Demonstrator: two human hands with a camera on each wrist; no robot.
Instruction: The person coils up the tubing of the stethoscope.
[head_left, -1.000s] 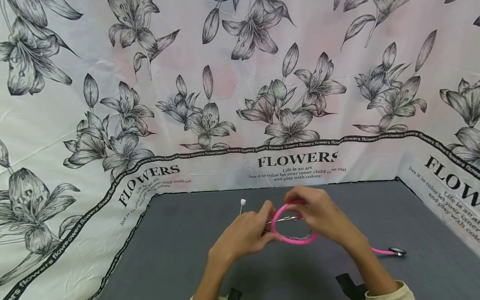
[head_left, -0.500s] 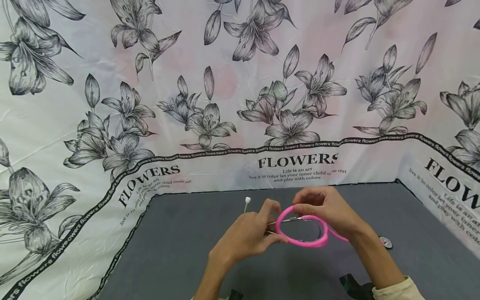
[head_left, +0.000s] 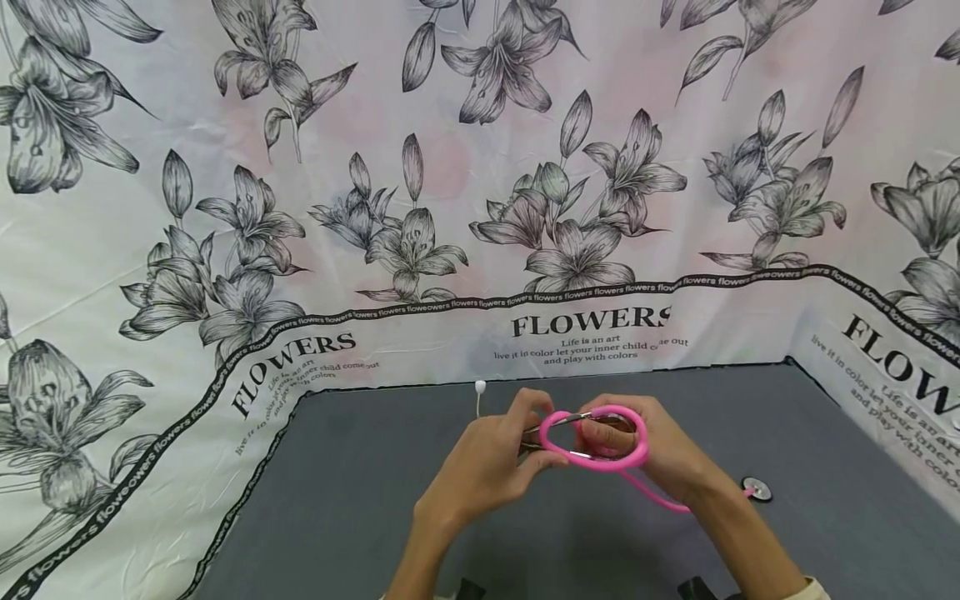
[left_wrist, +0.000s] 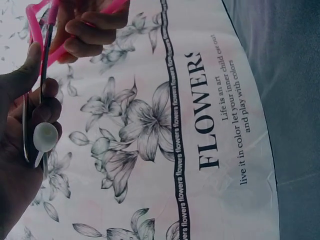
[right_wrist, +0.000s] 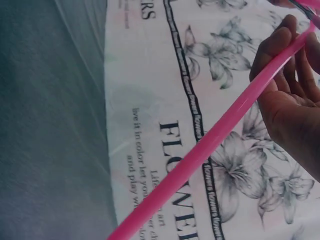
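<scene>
Grey felt-like cloth (head_left: 360, 517) covers the work surface, and a white backdrop (head_left: 450, 208) printed with black-and-grey lilies rises behind it and wraps round at 3 and 9 o'clock, its lower band reading "FLOWERS" over smaller lines of text. Near the middle of the grey surface, just above it, both hands hold a pink stethoscope (head_left: 596, 462). The left hand (head_left: 483, 471), at 9 o'clock of the pink loop, has its fingers curled round the thin metal ear tubes, thumb pressed along them; one white eartip (head_left: 480, 387) sticks out toward 12 o'clock. The right hand (head_left: 660, 454), at 3 o'clock of the loop, has its fingers bent round the pink tubing where it coils. From there the tubing trails toward 4 o'clock to the round metal chest piece (head_left: 756, 489), which lies on the grey cloth near the right forearm.
</scene>
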